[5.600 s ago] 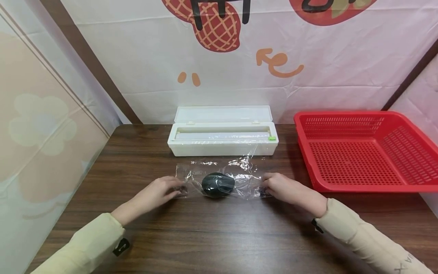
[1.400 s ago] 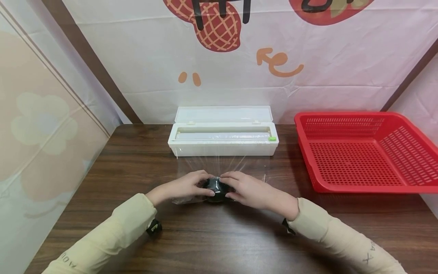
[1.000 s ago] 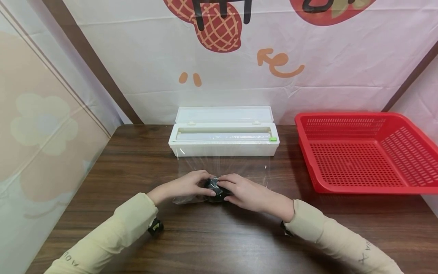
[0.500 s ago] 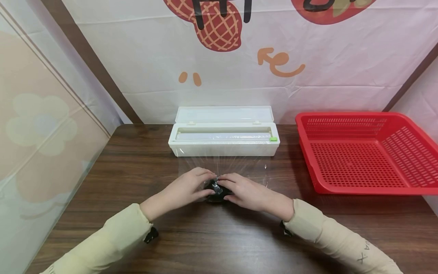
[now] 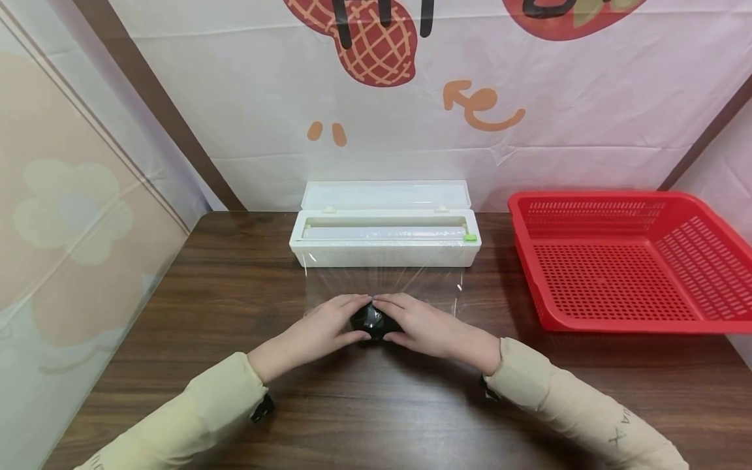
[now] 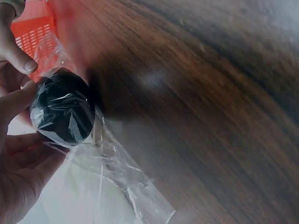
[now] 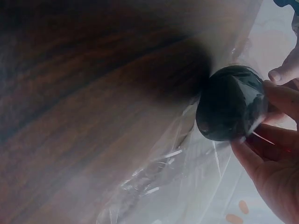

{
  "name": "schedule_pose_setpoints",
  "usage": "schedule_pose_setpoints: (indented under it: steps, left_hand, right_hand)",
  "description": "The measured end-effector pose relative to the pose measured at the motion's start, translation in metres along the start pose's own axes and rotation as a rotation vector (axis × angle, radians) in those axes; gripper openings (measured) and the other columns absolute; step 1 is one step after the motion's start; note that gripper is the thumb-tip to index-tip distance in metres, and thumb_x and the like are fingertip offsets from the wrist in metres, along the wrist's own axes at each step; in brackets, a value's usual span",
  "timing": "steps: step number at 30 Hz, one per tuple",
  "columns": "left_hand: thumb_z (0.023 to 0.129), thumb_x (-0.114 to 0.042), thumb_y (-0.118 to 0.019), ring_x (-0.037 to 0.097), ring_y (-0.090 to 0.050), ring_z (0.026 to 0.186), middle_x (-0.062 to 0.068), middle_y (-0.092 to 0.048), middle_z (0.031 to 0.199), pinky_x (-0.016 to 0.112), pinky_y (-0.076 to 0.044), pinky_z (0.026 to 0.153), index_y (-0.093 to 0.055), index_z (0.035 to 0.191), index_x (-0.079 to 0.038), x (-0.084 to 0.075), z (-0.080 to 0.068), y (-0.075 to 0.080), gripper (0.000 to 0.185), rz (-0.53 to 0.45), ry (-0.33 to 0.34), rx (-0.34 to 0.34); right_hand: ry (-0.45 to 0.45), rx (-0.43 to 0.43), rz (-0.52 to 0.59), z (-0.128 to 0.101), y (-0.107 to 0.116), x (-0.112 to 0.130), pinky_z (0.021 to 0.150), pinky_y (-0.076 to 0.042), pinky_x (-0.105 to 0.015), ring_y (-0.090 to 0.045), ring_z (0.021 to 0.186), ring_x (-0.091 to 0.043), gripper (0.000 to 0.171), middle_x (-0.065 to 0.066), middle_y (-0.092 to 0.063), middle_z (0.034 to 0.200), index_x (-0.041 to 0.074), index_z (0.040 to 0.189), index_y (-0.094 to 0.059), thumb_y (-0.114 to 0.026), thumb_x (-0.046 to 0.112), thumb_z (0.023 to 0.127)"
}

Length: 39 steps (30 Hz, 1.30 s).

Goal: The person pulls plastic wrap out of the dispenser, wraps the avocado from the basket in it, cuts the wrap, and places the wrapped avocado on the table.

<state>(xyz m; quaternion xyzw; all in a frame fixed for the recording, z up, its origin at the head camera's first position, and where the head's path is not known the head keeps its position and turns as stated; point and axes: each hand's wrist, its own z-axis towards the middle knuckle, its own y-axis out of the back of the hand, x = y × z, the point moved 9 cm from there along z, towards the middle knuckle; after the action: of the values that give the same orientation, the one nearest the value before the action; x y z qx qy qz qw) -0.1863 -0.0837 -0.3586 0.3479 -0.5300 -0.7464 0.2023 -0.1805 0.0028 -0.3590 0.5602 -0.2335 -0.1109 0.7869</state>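
Tabletop [image 5: 376, 418]: While the red basket [image 5: 623, 324] is sitting rightward, clear film [image 6: 126, 179] is stretching from the white box [image 5: 384, 255] over the dark object [image 5: 373, 320].
Fingers [image 5: 354, 337]: we are holding the object between left hand [image 5: 320, 331] and right hand [image 5: 427, 326], nearer us than the box.

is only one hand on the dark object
No, in the head view the left hand and the right hand both hold the dark object, one from each side.

Dark rounded object [image 5: 373, 321], partly hidden
The left hand [image 5: 322, 329] and right hand [image 5: 427, 326] cover its sides; head view's edge cuts the red basket [image 5: 617, 324]; sleeve letters [image 5: 617, 437] are unclear.
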Motion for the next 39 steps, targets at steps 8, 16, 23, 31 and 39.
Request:
schedule_pose_setpoints:
  steps: [8,16,23,31,39]
  left_hand:
    - [0.079,-0.028,-0.070,0.028,-0.051,0.113,0.020,-0.053,0.122,0.040,-0.043,0.094,-0.045,0.126,0.008,0.010,0.007,-0.007,0.064,-0.069,0.073,0.051]
    - [0.079,-0.030,-0.071,0.031,-0.050,0.115,0.023,-0.052,0.124,0.041,-0.041,0.096,-0.043,0.128,0.010,0.018,0.013,-0.012,0.070,-0.092,0.107,0.074]
    - [0.080,-0.027,-0.070,0.029,-0.053,0.111,0.023,-0.053,0.122,0.039,-0.044,0.093,-0.042,0.128,0.012,0.024,0.019,-0.015,0.067,-0.137,0.100,0.071]
    - [0.083,-0.030,-0.066,0.029,-0.053,0.111,0.024,-0.051,0.124,0.041,-0.044,0.092,-0.039,0.131,0.010,0.032,0.024,-0.020,0.069,-0.174,0.139,0.126]
    - [0.083,-0.034,-0.065,0.030,-0.049,0.116,0.023,-0.048,0.129,0.043,-0.041,0.097,-0.037,0.134,0.007,0.038,0.025,-0.020,0.071,-0.172,0.180,0.141]
  right_hand:
    - [-0.044,0.014,0.012,0.005,-0.008,-0.011,0.097,-0.041,-0.034,-0.049,0.114,-0.027,0.056,-0.018,-0.050,0.125,-0.008,0.128,-0.043,-0.066,0.017,0.083]
    - [-0.039,-0.013,0.057,0.010,-0.008,-0.017,0.096,-0.042,-0.035,-0.051,0.111,-0.028,0.051,-0.020,-0.053,0.120,-0.011,0.125,-0.044,-0.065,0.011,0.084]
    - [-0.171,0.078,0.208,0.016,-0.013,-0.030,0.093,-0.044,-0.037,-0.052,0.110,-0.028,0.048,-0.022,-0.052,0.120,-0.008,0.127,-0.040,-0.061,0.010,0.087]
    - [-0.158,0.065,0.203,0.021,-0.008,-0.034,0.094,-0.044,-0.034,-0.051,0.111,-0.027,0.047,-0.018,-0.048,0.124,-0.008,0.127,-0.045,-0.061,0.012,0.087]
    - [-0.161,0.069,0.213,0.022,-0.008,-0.037,0.094,-0.044,-0.036,-0.052,0.110,-0.028,0.048,-0.020,-0.049,0.123,-0.009,0.129,-0.043,-0.059,0.011,0.088]
